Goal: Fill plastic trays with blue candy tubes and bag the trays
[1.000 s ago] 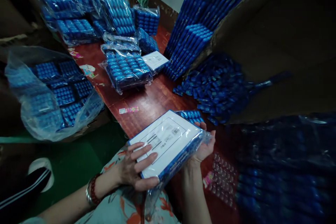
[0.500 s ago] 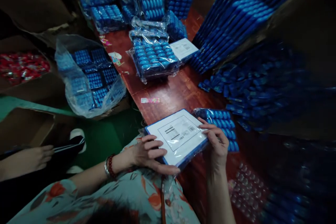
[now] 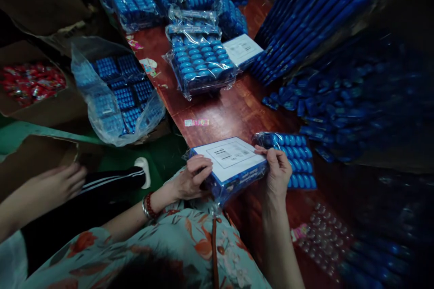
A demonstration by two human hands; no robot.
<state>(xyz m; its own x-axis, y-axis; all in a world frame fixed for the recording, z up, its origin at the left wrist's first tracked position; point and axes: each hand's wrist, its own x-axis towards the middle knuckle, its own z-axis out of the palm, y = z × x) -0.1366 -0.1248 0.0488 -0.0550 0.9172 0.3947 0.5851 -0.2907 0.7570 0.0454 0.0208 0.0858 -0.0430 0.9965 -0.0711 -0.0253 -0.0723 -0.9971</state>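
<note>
Between my hands is a flat blue box (image 3: 228, 158) with a white labelled face turned up, wrapped in clear plastic film. My left hand (image 3: 195, 176) is closed on its left side, fingers curled at the edge. At the right end my right hand (image 3: 276, 167) pinches the box's corner, thumb and fingers together. The box is tilted, so its printed blue front side shows, with loose film hanging below. Just behind my right hand lies a pack of blue oval pieces (image 3: 298, 158) on the table.
On the red-brown table (image 3: 203, 108) stand wrapped blue packs (image 3: 203, 63) and a white-faced box (image 3: 242, 49). Stacked blue trays (image 3: 305, 18) and loose blue pieces (image 3: 332, 95) lie right. A plastic-lined carton (image 3: 118, 95), red packets (image 3: 32, 81) and another person's hand (image 3: 57, 189) are left.
The box has tipped so that its front side now shows. My left fingers have drawn back from its top face to the edge. The other person's hand and foot have moved right.
</note>
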